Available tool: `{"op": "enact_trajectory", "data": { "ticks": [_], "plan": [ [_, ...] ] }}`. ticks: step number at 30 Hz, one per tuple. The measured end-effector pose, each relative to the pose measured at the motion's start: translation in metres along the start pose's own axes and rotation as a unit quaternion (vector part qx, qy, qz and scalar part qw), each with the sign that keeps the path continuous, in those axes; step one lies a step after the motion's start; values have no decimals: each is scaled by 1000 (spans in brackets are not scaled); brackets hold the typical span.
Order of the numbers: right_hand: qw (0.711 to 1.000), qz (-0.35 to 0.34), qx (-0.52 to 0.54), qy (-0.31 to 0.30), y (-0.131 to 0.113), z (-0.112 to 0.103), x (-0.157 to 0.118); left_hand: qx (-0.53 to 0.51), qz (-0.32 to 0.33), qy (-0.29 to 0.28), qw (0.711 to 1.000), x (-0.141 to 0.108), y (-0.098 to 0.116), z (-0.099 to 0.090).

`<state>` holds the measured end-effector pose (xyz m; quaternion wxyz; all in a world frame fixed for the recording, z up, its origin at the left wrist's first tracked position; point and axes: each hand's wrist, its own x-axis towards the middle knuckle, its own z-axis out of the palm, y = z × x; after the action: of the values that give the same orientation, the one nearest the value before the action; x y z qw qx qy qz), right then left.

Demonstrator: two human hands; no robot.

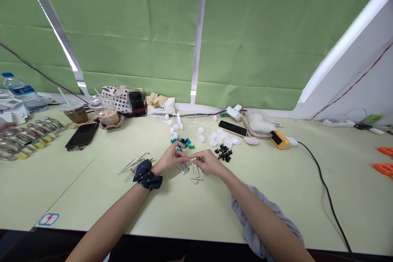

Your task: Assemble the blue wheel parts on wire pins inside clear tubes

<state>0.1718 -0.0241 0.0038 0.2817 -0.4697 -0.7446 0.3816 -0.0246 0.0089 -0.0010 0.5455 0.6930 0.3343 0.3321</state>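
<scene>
My left hand (171, 159) and my right hand (208, 162) meet above the table, thumbs and fingers closed in a pinch, their tips almost touching. Between them is something small and thin, too fine to make out. Just below my fingers lie several L-shaped metal hex keys (195, 180). Small blue and green plastic pieces (184, 143) are heaped behind my left hand. A pile of black plastic pieces (224, 153) sits to the right of my right hand, with white round caps (220, 136) behind it. Thin metal rods (133, 166) lie left of my left wrist.
On the table (172, 213), a dark phone (82, 136) and drink cups (76, 112) stand left, near rows of small bottles (29, 139). Another phone (232, 128) and a yellow-black device (280, 139) lie right. A black cable (321, 176) crosses the right side, near orange-handled scissors (383, 168).
</scene>
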Motion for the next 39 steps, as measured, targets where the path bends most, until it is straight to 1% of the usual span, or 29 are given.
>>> {"op": "enact_trajectory", "data": {
  "ticks": [2,4,6,8,10,11,13,14,16,19,21,25,28,33,37,39],
  "plan": [
    [1000,-3,-10,10,3,1,1,49,17,15,999,1,4,-4],
    [999,-7,-35,27,8,2,2,122,44,54,990,1,9,-15],
    [997,-10,-68,38,12,1,3,208,63,107,970,0,13,-35],
    [994,-10,-97,43,16,-1,3,282,54,146,947,-3,15,-63],
    [992,-9,-121,47,18,-4,4,332,17,151,931,-10,13,-92],
    [990,-9,-133,51,18,-6,4,349,-4,143,926,-14,12,-106],
    [986,-7,-155,56,17,-10,4,369,-44,113,921,-22,9,-126],
    [985,-3,-165,56,16,-12,4,374,-57,105,920,-24,8,-132],
    [982,14,-181,48,14,-16,3,376,-67,97,919,-27,8,-137],
    [976,54,-205,38,13,-22,1,376,-63,91,920,-27,6,-136],
    [971,72,-225,39,14,-24,1,390,-73,92,913,-28,4,-138],
    [961,73,-265,29,19,-27,2,432,-142,103,885,-34,-6,-152],
    [955,78,-284,22,20,-27,2,439,-163,81,880,-37,-12,-159],
    [953,98,-286,14,14,-27,0,432,-151,40,888,-34,-16,-154],
    [953,100,-286,14,12,-27,-2,436,-161,29,885,-31,-19,-150],
    [952,97,-289,17,13,-26,-1,440,-161,39,882,-31,-18,-149]
  ]
}}
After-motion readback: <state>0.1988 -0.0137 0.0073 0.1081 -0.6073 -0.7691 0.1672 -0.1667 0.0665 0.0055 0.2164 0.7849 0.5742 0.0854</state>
